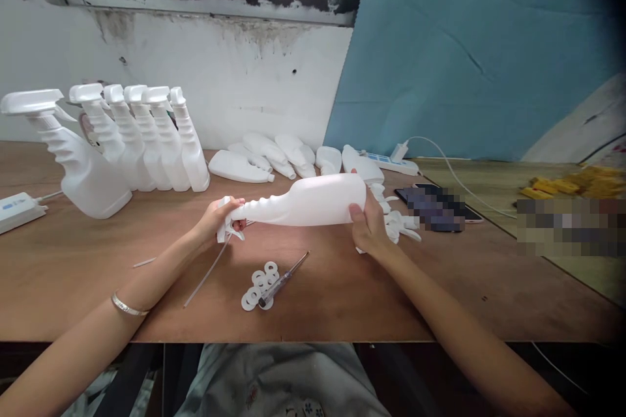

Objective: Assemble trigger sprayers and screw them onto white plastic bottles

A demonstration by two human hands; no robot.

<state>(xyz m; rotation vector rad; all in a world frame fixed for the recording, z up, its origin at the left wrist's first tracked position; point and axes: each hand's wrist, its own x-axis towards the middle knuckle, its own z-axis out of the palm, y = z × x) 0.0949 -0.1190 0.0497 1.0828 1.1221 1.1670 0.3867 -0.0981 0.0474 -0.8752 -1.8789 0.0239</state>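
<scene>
White spray bottle [323, 202] lies sideways above brown tabletop [352, 300]. Left hand [218, 216] grips trigger head [222, 233] by its neck; right hand [369, 227] clasps the base. Screwdriver [281, 283] rests on white washers [245, 303].

a brown tabletop [342, 313] is carrying six white trigger spray bottles [150, 166], standing at ten o'clock. headless bottles [267, 146] are lying at twelve, a power strip [384, 161] at two. smartphones [435, 210] and trigger heads [402, 223] are resting at three o'clock; a screwdriver [280, 283] is lying over flat white washers [246, 301] at six; another power strip [18, 212] is sitting at nine.
</scene>
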